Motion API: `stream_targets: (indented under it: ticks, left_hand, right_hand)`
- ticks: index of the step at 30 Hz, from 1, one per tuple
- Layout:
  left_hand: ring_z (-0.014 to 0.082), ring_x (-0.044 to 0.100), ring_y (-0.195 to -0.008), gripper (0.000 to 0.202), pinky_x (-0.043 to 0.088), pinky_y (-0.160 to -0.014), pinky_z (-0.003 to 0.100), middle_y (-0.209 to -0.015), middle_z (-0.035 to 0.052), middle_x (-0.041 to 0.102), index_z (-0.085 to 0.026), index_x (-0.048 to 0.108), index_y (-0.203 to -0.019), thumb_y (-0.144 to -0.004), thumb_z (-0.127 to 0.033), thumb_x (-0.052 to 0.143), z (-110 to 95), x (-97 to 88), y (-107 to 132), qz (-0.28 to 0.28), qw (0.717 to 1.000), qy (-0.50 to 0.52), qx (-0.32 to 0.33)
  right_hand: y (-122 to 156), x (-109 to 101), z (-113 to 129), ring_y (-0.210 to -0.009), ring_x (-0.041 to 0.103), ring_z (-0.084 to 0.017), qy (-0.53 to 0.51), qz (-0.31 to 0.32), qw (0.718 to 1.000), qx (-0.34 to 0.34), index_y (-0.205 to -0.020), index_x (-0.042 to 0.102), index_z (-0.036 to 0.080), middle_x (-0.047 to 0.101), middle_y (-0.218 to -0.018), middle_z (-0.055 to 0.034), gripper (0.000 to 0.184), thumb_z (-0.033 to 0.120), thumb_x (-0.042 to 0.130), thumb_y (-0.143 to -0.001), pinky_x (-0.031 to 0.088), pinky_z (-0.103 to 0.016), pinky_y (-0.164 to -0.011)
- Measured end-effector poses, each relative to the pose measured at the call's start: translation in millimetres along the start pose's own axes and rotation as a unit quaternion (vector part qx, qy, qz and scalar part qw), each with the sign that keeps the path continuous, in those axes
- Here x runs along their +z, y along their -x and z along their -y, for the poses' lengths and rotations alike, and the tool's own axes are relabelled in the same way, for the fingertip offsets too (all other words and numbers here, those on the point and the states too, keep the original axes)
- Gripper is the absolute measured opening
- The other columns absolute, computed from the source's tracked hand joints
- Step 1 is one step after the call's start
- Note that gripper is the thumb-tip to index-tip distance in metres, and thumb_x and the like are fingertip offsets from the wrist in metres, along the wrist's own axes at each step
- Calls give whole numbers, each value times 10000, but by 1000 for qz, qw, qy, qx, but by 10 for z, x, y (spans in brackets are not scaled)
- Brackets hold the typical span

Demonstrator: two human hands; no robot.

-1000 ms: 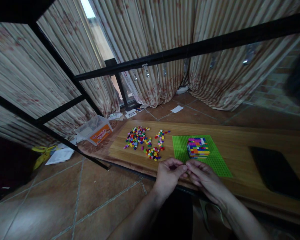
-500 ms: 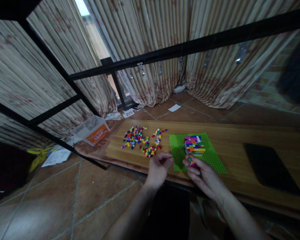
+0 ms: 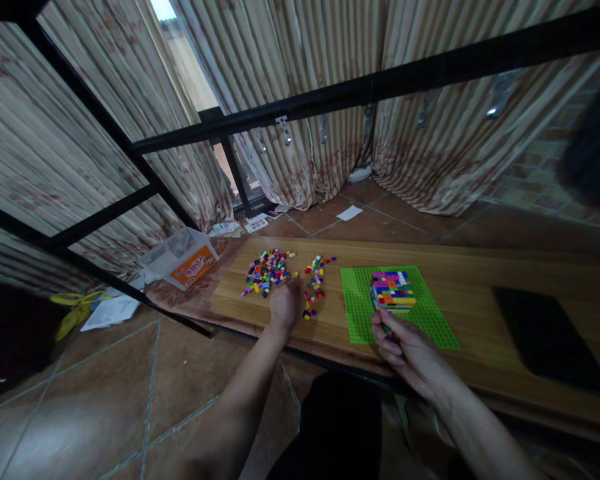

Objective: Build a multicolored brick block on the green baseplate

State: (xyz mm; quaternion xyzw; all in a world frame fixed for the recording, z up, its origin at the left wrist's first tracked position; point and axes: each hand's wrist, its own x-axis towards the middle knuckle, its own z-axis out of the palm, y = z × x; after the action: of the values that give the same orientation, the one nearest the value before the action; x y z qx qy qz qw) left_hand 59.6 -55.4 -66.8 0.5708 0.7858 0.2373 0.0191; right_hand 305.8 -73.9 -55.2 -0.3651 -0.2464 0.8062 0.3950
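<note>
My left hand [image 3: 286, 303] is over the loose toy bricks, at the near right edge of the large brick pile [image 3: 267, 268]; its fingers are hidden behind the back of the hand. My right hand [image 3: 403, 340] is closed around a few small building bricks [image 3: 387, 331], mostly covered by the fingers. It hovers over the near edge of the green baseplate [image 3: 356, 307]. Just beyond it, a block built of many coloured bricks [image 3: 393, 290] stands on the baseplate. A smaller scatter of bricks [image 3: 316, 273] lies between the pile and the baseplate.
The wooden board [image 3: 470, 267] carries a dark flat panel [image 3: 550, 340] at the right. Left of the board stands a clear plastic box with an orange label [image 3: 195, 263]. A black metal rail [image 3: 330, 107] crosses in front of the curtains. Papers lie on the tiled floor.
My left hand has moved left, from beside the baseplate to the loose bricks, and now covers part of them. My right hand stays near the baseplate, still holding bricks.
</note>
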Motion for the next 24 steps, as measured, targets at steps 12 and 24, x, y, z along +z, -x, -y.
stream_targets:
  ticks: [12, 24]
  left_hand:
    - [275, 648, -976, 285, 495, -809, 343, -1086, 141, 671, -185, 711, -1002, -827, -340, 548, 620, -301, -161, -20, 985, -115, -127]
    - [214, 645, -940, 243, 465, -804, 291, -1008, 98, 712, -191, 716, -979, -847, -269, 527, 504, -280, -105, -46, 995, -42, -80]
  right_hand:
    - [-45, -26, -25, -422, 261, 8, 39, -6, 999, -5, -791, 692, 151, 478, -626, 45, 323, 409, 830, -653, 141, -133, -355]
    - [-61, -32, -38, -425, 255, 0, 48, -7, 999, -15, -778, 685, 150, 478, -620, 46, 316, 407, 821, -655, 138, -138, -352]
